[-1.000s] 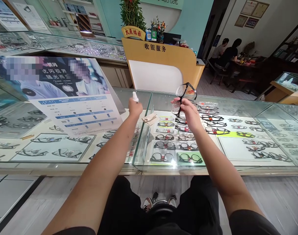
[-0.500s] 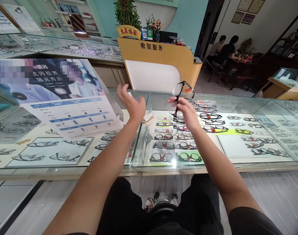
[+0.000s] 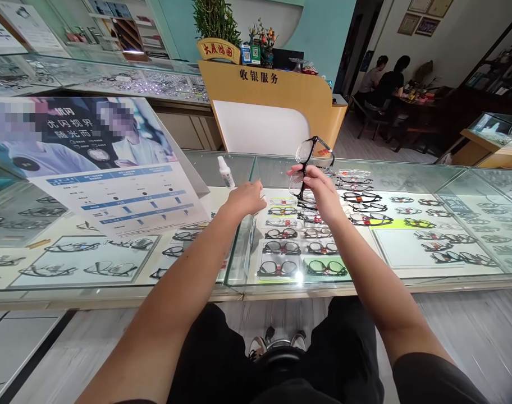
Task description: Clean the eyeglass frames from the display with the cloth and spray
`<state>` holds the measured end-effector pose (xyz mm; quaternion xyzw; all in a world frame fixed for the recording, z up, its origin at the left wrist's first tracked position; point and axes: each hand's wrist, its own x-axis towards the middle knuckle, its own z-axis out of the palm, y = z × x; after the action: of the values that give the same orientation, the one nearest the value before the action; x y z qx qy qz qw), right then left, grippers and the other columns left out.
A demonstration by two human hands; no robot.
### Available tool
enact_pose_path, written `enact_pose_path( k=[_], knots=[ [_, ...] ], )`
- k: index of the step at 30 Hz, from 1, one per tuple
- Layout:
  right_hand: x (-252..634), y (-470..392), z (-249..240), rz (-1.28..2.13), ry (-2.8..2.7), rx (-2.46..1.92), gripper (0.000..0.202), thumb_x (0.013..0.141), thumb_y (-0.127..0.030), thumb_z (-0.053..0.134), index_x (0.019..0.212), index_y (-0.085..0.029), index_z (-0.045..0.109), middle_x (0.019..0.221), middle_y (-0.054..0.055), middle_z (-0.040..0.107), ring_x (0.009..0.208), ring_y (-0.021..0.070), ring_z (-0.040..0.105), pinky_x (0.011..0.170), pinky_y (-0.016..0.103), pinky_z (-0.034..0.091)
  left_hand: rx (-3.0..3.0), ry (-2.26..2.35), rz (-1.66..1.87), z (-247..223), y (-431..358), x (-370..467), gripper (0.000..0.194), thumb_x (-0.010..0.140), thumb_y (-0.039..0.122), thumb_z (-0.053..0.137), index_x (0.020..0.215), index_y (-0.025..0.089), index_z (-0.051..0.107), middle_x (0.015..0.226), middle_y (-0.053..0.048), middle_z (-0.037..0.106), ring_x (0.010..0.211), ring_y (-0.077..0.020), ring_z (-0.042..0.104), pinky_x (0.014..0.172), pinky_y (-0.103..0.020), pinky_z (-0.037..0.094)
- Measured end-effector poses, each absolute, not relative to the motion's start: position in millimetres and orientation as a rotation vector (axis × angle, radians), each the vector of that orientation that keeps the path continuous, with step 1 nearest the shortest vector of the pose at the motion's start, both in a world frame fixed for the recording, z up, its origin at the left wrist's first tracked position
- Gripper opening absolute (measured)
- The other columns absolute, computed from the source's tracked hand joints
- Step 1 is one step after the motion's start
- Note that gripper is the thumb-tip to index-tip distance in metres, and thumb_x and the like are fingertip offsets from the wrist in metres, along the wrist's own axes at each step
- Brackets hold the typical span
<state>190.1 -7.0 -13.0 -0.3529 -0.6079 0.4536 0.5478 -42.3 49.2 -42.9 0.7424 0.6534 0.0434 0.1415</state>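
Observation:
My right hand [image 3: 321, 188] holds a pair of black-framed eyeglasses [image 3: 305, 168] up over the glass counter, turned on end, with the fingers closed around the frame. A small red marking shows on one lens. My left hand [image 3: 245, 199] is down at the counter top, its fingers curled onto a small pale cloth [image 3: 263, 197]. Most of the cloth is hidden under the hand, and the fingertips show only in part. Just behind the left hand stands a small white spray bottle [image 3: 224, 171].
Rows of eyeglasses [image 3: 281, 248] lie inside the glass display counter [image 3: 344, 287]. A large printed card [image 3: 125, 196] stands at the left on the counter. Beyond is a wooden cashier desk [image 3: 214, 84] with a plant [image 3: 217, 25]. Two people [image 3: 391, 81] sit at the back right.
My left hand has come down and to the right, from raised with spread fingers onto the cloth. The spray bottle now shows. My right hand still holds the eyeglasses in nearly the same place.

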Motion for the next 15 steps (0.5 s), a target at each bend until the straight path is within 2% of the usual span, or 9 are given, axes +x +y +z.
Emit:
enact_pose_path(
  k=[5, 10, 15],
  knots=[
    [189, -9, -12, 1.065, -1.457, -0.859, 0.027, 0.088, -0.038, 0.06, 0.108, -0.027, 0.075, 0.124, 0.003, 0.084, 0.11, 0.026, 0.067, 0.094, 0.04, 0.05, 2.09, 1.92, 0.123, -45, 58, -48, 0.059, 0.085, 0.016, 0.072, 0.144, 0.023, 0.066, 0.132, -0.019, 0.081, 0.121, -0.0415, 0.075, 0.095, -0.047, 0.055],
    [189, -8, -12, 1.059, -1.461, -0.877, 0.029, 0.087, -0.04, 0.061, 0.109, -0.028, 0.075, 0.124, 0.003, 0.084, 0.11, 0.0265, 0.066, 0.094, 0.041, 0.051, 2.002, 2.023, 0.208, -50, 69, -53, 0.034, 0.098, 0.02, 0.06, 0.129, 0.02, 0.073, 0.127, -0.023, 0.081, 0.117, -0.0418, 0.076, 0.095, -0.048, 0.054],
    [190, -8, -13, 1.052, -1.476, -0.87, 0.028, 0.089, -0.039, 0.06, 0.11, -0.028, 0.075, 0.125, 0.002, 0.084, 0.11, 0.0263, 0.066, 0.096, 0.041, 0.051, 1.917, 2.0, 0.461, -58, 79, -58, 0.021, 0.104, 0.027, 0.056, 0.119, 0.022, 0.071, 0.126, -0.021, 0.079, 0.117, -0.0416, 0.073, 0.095, -0.048, 0.051]
  ],
)
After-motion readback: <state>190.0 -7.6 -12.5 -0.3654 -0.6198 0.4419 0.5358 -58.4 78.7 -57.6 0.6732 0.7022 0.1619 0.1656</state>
